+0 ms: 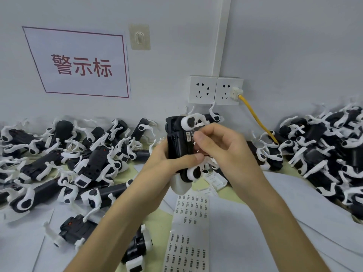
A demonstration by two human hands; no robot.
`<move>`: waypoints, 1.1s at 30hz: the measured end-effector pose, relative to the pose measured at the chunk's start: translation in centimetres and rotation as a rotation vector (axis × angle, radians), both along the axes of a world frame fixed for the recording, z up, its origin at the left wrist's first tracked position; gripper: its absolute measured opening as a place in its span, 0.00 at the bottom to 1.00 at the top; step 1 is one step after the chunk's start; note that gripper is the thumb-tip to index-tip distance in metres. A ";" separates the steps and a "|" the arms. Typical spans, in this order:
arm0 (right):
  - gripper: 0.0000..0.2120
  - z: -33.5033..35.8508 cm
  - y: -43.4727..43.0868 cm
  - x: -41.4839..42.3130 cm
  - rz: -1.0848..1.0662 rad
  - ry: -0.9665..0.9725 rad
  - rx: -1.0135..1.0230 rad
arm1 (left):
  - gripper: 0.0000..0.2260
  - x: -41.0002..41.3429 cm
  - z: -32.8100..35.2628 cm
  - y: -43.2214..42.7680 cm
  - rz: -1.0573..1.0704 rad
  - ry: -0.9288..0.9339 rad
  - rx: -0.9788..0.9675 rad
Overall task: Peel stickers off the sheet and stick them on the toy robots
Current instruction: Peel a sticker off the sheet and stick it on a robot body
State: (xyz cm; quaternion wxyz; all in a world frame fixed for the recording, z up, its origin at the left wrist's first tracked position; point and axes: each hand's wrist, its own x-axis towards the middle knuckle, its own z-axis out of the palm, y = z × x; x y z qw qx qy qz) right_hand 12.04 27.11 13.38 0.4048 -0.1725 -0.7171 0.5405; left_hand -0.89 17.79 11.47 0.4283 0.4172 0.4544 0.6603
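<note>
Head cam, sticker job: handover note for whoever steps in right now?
Left hand: grips the black toy robot, held up over the table.
Right hand: fingertips pressed to the robot's side by a small label; whether they pinch a sticker, can't tell.
Sticker sheet: flat on the table below, upper rows partly peeled.
Left: piles of robots left and right; which are labelled, can't tell.

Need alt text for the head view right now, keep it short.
Left hand grips a black-and-white toy robot upright while right hand presses a small sticker onto its side. Sticker sheet lies below; robot piles flank both sides.
</note>
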 end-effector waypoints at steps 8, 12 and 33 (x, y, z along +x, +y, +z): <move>0.06 -1.0 -2.0 -1.5 -0.069 0.228 -0.245 | 0.21 0.8 -0.2 -0.1 0.038 0.014 0.073; 0.10 -0.4 -1.8 -1.2 0.008 0.234 -0.345 | 0.21 0.5 -0.2 -0.1 0.029 0.009 0.077; 0.16 -0.4 1.4 0.4 -0.035 0.096 -0.197 | 0.08 -0.1 0.1 -0.4 -0.048 0.042 -0.087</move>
